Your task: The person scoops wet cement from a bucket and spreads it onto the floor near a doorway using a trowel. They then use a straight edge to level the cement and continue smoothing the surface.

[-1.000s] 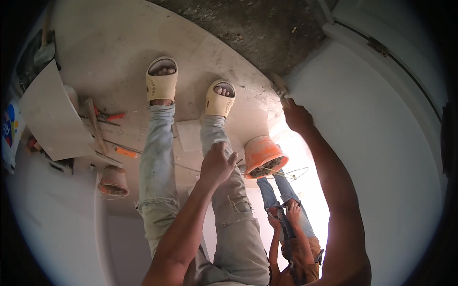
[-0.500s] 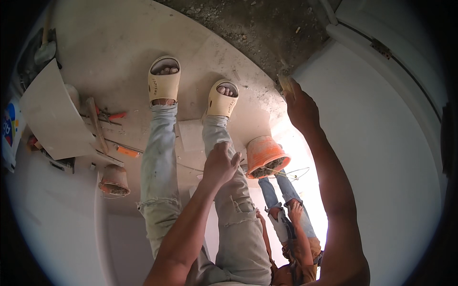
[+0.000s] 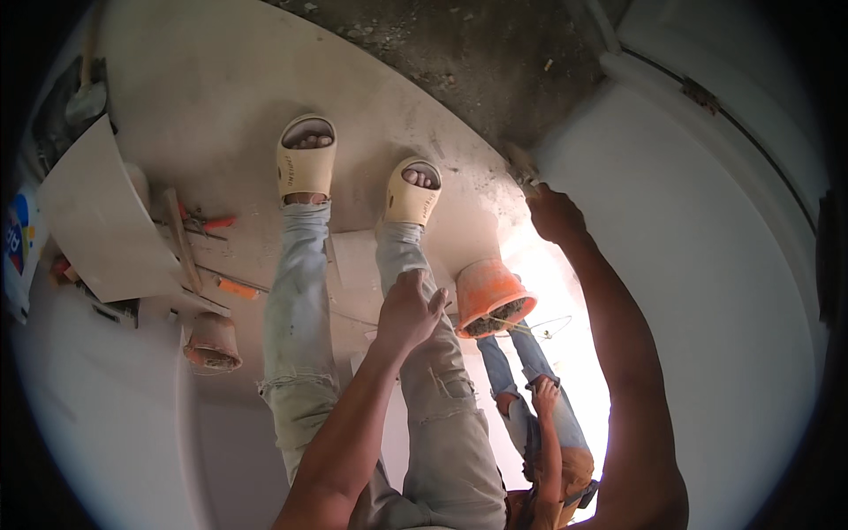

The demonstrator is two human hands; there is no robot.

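Observation:
At the foot of the white wall, my right hand (image 3: 556,215) is closed round the handle end of a small tool that looks like a paintbrush (image 3: 521,162). The brownish head of this brush is against the floor's edge by the wall; its details are blurred. My left hand (image 3: 411,309) is curled in front of my right trouser leg (image 3: 446,397). Its fingers are mostly turned away, so I cannot make out what is in them. Just right of it stands an orange bucket (image 3: 493,287) with grey mortar inside.
A co-worker's hand (image 3: 546,396) rests on a jeans knee behind the bucket. At left lie a pale board (image 3: 102,216), red-handled pliers (image 3: 212,223), a wooden strip (image 3: 182,238) and a trowel (image 3: 86,104). A smaller bucket (image 3: 212,340) stands there too. Rubble (image 3: 459,53) covers the far floor.
My right hand has drawn slightly nearer along the wall with the brush, showing more of the tool. My left hand stays nearly in place. The co-worker has shifted a little.

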